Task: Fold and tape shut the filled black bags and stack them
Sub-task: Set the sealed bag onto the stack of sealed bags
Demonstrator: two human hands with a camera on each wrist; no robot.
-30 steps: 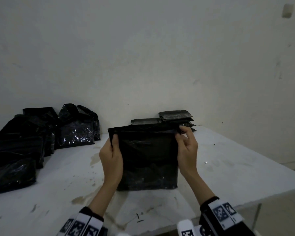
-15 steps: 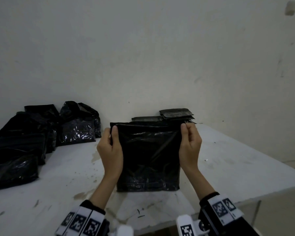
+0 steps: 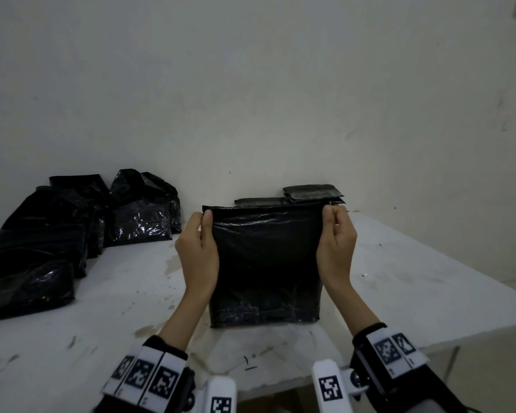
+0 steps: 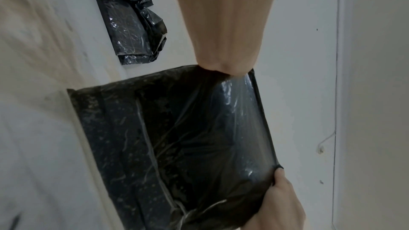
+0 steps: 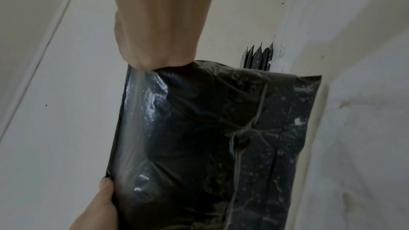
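A filled black plastic bag (image 3: pixel 265 263) stands upright on the white table (image 3: pixel 414 281), its bottom resting on the surface. My left hand (image 3: pixel 198 248) pinches the bag's top left corner, thumb toward me. My right hand (image 3: pixel 337 245) pinches the top right corner, so the top edge is stretched flat between them. In the left wrist view the bag (image 4: pixel 188 137) spans from my left hand (image 4: pixel 228 45) to the right hand (image 4: pixel 281 198). The right wrist view shows the same bag (image 5: pixel 210 146) with my right hand (image 5: pixel 159 45) above and the left hand (image 5: pixel 99 204) below.
A stack of flat folded black bags (image 3: pixel 307 193) lies behind the held bag against the wall. Several unfolded filled black bags (image 3: pixel 57 234) are piled at the table's left. The table's right edge (image 3: pixel 474 332) drops to the floor.
Both hands have lifted the bag's top edge slightly and pulled it taut. The right hand's fingers have shifted from straight along the corner to a curled pinch.
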